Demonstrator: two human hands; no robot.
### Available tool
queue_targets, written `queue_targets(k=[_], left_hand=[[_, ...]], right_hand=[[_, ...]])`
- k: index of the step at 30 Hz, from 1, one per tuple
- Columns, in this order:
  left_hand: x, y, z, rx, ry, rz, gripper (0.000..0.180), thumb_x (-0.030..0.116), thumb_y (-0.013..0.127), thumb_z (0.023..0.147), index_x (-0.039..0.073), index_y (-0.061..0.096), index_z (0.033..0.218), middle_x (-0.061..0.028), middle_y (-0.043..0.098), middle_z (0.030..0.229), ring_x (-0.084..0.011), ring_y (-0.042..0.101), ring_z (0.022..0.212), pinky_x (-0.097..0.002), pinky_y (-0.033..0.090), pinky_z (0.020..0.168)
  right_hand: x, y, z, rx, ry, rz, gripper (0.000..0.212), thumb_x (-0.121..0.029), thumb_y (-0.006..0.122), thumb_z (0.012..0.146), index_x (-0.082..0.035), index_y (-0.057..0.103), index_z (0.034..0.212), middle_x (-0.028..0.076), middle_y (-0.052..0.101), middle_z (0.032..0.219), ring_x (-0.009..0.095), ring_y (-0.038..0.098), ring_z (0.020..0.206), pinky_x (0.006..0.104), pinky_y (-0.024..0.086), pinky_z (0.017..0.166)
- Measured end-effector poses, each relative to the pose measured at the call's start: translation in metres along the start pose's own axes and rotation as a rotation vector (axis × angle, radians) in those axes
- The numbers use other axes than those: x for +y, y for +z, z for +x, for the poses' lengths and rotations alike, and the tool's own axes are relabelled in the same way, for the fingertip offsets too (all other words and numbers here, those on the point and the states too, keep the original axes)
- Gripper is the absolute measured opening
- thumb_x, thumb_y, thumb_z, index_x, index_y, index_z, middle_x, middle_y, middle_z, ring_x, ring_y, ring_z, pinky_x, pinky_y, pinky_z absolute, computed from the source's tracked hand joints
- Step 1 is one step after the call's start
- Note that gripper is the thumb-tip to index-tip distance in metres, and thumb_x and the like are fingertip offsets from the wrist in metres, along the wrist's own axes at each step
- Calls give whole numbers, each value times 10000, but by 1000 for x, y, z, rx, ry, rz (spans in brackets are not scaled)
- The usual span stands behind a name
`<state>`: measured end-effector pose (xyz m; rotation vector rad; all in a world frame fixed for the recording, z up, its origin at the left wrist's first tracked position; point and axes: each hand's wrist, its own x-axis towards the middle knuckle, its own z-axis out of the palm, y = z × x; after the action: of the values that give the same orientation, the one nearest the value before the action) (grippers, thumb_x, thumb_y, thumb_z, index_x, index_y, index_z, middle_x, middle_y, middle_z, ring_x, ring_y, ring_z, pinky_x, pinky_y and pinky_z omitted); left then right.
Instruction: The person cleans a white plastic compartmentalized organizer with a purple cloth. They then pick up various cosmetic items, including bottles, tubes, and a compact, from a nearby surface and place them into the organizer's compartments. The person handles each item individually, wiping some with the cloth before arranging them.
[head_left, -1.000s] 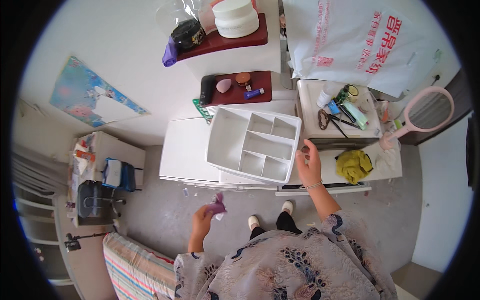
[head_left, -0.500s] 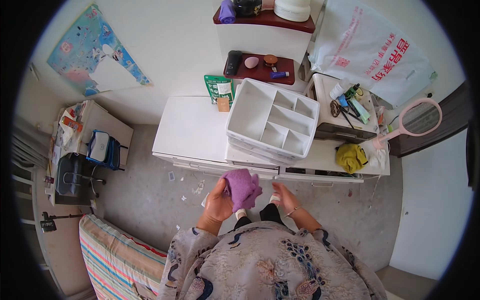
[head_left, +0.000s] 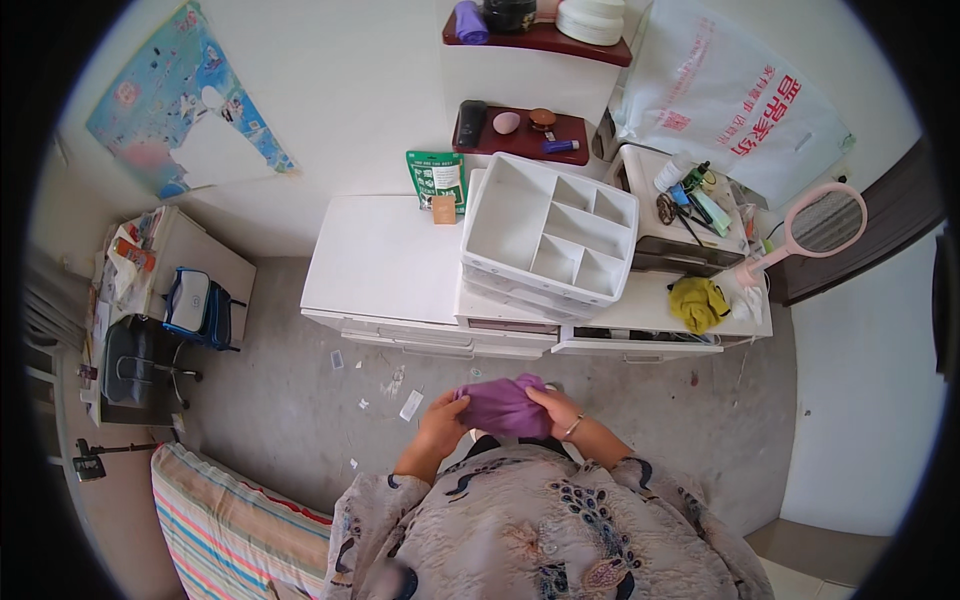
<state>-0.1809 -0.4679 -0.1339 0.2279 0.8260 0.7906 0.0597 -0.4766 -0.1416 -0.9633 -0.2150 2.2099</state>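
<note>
A purple cloth (head_left: pixel 503 408) is stretched between my two hands, low in front of my body. My left hand (head_left: pixel 441 420) grips its left end, thumb on top. At the opposite end my right hand (head_left: pixel 556 412), with a bracelet at the wrist, pinches the cloth. Beyond them, on the white cabinet (head_left: pixel 385 260), stands a white storage box (head_left: pixel 507 225) with an open compartmented top; no items show in its compartments. A yellow-green cloth (head_left: pixel 699 304) lies crumpled to the right of the box.
Behind the box are a green pouch (head_left: pixel 437 175) and a small brown packet (head_left: pixel 444 209). Bottles and tubes lie on a white organizer (head_left: pixel 640 215) near a pink mirror (head_left: pixel 825 220). One cabinet drawer (head_left: pixel 640 347) is pulled out slightly. Paper scraps (head_left: pixel 411 404) litter the floor.
My right hand has come in from the side and taken hold of the purple cloth. The cloth, bunched in my left hand before, is now spread wider between both hands.
</note>
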Motion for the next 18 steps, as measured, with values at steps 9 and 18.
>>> queue_targets(k=[9, 18], left_hand=[[41, -21, 47, 279, 84, 269, 353, 198, 555, 895, 98, 484, 1226, -72, 593, 1063, -186, 585, 931, -348, 487, 755], [181, 109, 161, 256, 357, 602, 770, 676, 319, 869, 203, 212, 1467, -56, 172, 1526, -281, 95, 1403, -522, 95, 1070]], right_hand=[[-40, 7, -1, 255, -462, 183, 270, -214, 570, 883, -45, 583, 1093, 88, 622, 1086, 212, 595, 1011, 367, 458, 923], [-200, -98, -20, 663, -997, -44, 346, -229, 593, 855, -37, 525, 1134, 108, 603, 1043, 230, 596, 953, 366, 523, 795]])
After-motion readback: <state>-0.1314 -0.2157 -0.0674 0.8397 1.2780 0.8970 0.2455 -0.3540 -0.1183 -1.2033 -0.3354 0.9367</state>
